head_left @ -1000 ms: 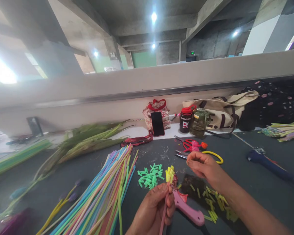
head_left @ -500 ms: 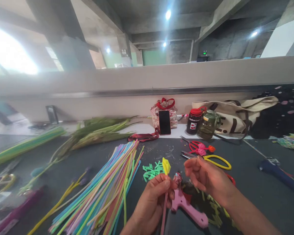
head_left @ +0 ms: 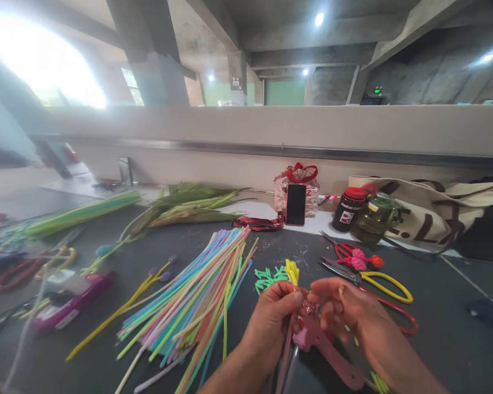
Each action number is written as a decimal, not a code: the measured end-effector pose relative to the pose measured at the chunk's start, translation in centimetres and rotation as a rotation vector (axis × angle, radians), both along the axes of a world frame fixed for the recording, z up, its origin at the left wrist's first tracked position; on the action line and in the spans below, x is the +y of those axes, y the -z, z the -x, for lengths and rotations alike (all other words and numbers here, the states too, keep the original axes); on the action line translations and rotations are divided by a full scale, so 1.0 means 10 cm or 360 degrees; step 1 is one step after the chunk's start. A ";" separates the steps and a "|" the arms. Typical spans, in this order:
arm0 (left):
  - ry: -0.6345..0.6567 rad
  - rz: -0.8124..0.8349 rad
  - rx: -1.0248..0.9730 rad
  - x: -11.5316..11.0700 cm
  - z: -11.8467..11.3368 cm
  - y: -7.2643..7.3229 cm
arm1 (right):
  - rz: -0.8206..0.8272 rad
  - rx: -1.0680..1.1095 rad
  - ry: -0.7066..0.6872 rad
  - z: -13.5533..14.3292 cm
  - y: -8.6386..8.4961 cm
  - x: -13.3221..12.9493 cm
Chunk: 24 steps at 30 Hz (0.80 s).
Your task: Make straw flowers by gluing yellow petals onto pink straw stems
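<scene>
My left hand (head_left: pixel 273 312) pinches a pink stem at its top, just below a small yellow piece (head_left: pixel 292 272) of bundled pipe cleaner. Close beside it, my right hand (head_left: pixel 344 306) has its fingers curled near the stem; whether they touch or hold anything is hard to make out. Under both hands lies a pink glue gun (head_left: pixel 332 355), partly hidden by the fingers. Short green pieces (head_left: pixel 268 278) are piled on the dark table behind my left hand.
Colourful pipe cleaners (head_left: pixel 197 295) spread across the left. Scissors with yellow and red handles (head_left: pixel 388 284) lie at right. Behind stand a phone (head_left: pixel 296 204), a black bottle (head_left: pixel 346 210) and a green bottle (head_left: pixel 371 219). A purple glue gun (head_left: pixel 71 301) lies far left.
My right hand has come in beside my left hand, over the glue gun. The view has turned left, so the table's objects appear farther right.
</scene>
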<state>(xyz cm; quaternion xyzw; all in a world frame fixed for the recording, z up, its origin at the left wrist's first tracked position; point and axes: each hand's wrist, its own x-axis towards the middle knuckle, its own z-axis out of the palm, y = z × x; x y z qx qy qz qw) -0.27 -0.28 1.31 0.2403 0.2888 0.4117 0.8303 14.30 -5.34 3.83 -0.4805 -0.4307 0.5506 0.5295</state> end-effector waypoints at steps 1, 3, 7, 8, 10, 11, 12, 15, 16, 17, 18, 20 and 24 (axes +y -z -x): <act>0.0002 -0.0022 0.0014 0.00 0.00 0.00 | -0.0005 -0.0047 -0.0032 0.00 0.02 0.00; -0.0005 -0.0068 0.0075 0.00 0.00 0.01 | -0.0005 -0.0129 -0.0075 0.01 0.04 -0.01; -0.0028 -0.0094 0.0154 0.01 -0.01 0.02 | -0.0007 -0.0176 -0.0051 -0.01 0.05 -0.03; -0.0023 -0.0092 0.0148 0.01 -0.01 0.03 | -0.0004 -0.0153 -0.0016 -0.04 0.05 -0.03; -0.0003 -0.0080 0.0133 0.02 -0.01 0.03 | 0.0013 -0.0064 0.0109 -0.12 0.04 0.00; 0.0004 -0.0069 0.0131 0.02 -0.01 0.03 | 0.0027 -0.0007 0.0195 -0.18 0.03 0.02; 0.0008 -0.0057 0.0131 0.02 -0.01 0.02 | 0.0038 0.0052 0.0274 -0.24 0.03 0.04; 0.0028 -0.0021 0.0140 0.01 0.00 -0.01 | 0.0016 0.0165 0.0499 -0.40 0.05 0.12; 0.0045 -0.0007 0.0145 0.01 0.01 -0.02 | 0.0004 0.0148 0.0547 -0.43 0.06 0.14; 0.0064 0.0009 0.0149 0.01 0.01 -0.02 | 0.0001 0.0103 0.0580 -0.45 0.09 0.16; 0.0085 0.0026 0.0152 0.02 0.01 -0.02 | 0.0010 0.0043 0.0592 -0.46 0.11 0.17; 0.0117 0.0049 0.0148 0.03 0.02 -0.01 | 0.0057 -0.0086 0.0526 -0.44 0.17 0.16; 0.0124 0.0025 0.0143 0.03 0.01 0.03 | 0.0057 -0.0367 0.0265 -0.28 0.22 0.10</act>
